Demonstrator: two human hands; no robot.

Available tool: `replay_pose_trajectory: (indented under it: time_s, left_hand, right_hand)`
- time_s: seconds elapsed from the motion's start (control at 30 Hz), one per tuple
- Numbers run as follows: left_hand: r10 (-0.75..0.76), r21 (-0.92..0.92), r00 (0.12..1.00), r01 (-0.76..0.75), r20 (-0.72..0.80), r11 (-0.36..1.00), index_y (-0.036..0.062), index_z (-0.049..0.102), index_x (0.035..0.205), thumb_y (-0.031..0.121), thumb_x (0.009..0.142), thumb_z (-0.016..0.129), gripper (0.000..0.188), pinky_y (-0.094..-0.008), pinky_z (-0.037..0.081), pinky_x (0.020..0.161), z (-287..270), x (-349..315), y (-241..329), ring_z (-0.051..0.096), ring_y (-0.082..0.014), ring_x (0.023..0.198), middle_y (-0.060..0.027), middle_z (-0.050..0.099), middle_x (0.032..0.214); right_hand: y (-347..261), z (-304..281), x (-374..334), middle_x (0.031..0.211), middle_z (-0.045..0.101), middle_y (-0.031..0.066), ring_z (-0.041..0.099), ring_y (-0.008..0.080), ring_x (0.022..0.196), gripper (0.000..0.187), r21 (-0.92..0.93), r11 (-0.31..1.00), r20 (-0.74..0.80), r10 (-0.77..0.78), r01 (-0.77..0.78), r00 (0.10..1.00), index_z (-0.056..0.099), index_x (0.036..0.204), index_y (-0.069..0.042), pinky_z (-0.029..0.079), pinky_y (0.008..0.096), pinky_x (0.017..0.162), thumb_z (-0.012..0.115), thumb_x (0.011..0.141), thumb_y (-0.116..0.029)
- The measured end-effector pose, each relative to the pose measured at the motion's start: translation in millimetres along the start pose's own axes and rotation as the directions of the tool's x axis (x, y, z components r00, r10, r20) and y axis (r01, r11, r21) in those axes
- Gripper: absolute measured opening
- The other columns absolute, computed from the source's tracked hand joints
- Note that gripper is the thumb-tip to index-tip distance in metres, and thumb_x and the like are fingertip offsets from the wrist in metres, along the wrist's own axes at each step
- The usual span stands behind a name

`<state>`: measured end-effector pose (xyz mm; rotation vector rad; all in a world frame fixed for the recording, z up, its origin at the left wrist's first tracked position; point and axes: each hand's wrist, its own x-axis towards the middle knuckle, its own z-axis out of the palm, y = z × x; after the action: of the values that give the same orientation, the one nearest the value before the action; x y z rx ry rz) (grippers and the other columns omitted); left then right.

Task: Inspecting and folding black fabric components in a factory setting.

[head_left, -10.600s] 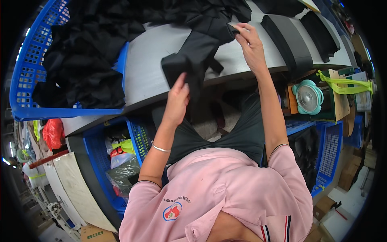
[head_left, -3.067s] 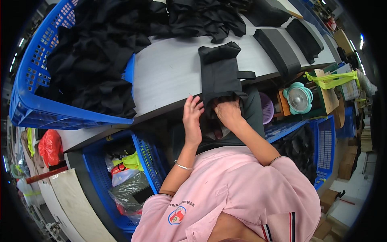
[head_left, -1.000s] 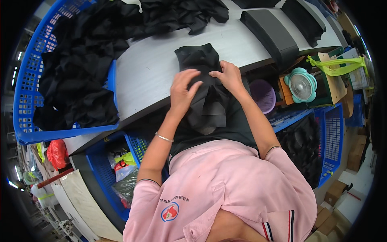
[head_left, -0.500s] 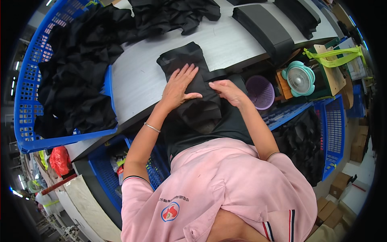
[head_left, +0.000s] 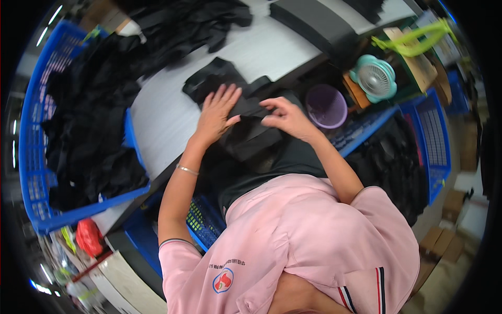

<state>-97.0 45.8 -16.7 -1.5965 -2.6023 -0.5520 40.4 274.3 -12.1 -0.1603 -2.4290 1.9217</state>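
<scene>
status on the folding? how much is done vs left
Done: a neat stack of folded black pieces lies at the far table end. In hand: left hand presses flat and right hand pinches a fold on the black garment. Left: blue crate heaped with loose black garments.

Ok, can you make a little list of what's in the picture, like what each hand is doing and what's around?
left hand: flat, fingers spread, pressing on black garment
right hand: fingertips pinching the garment's fold
surface: grey table
left of table: blue basket full of black clothes
right: purple bucket, small teal fan
</scene>
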Motion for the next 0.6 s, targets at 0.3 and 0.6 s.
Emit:
replay_pose_trajectory:
  time_s: [0.3,0.6]
  left_hand:
    - [-0.068,0.046,0.996,0.066,0.053,0.997,0.0193,0.032,0.157,0.032,0.095,0.062,0.069,-0.051,0.02,0.12,9,16,7,0.025,-0.0346,0.15,-0.0098,0.03,0.162]
    - [-0.069,0.034,0.998,0.069,0.007,0.997,0.0181,0.036,0.155,0.055,0.094,0.057,0.074,-0.0522,0.02,0.119,17,16,19,0.027,-0.0392,0.148,-0.0175,0.031,0.16]
  right_hand:
    - [15,13,-2,0.082,0.056,0.0074,0.059,0.0229,0.08,0.023,-0.218,0.901,-0.358,-0.431,0.375,0.828,0.073,0.09,-0.004,0.046,0.0309,0.069,0.067,0.069,0.005]
    - [18,-59,-77,0.097,0.058,0.0023,0.057,0.0082,0.074,0.027,0.081,0.997,-0.558,0.037,0.01,0.829,0.07,0.109,-0.006,0.045,0.0229,0.062,0.074,0.082,-0.004]
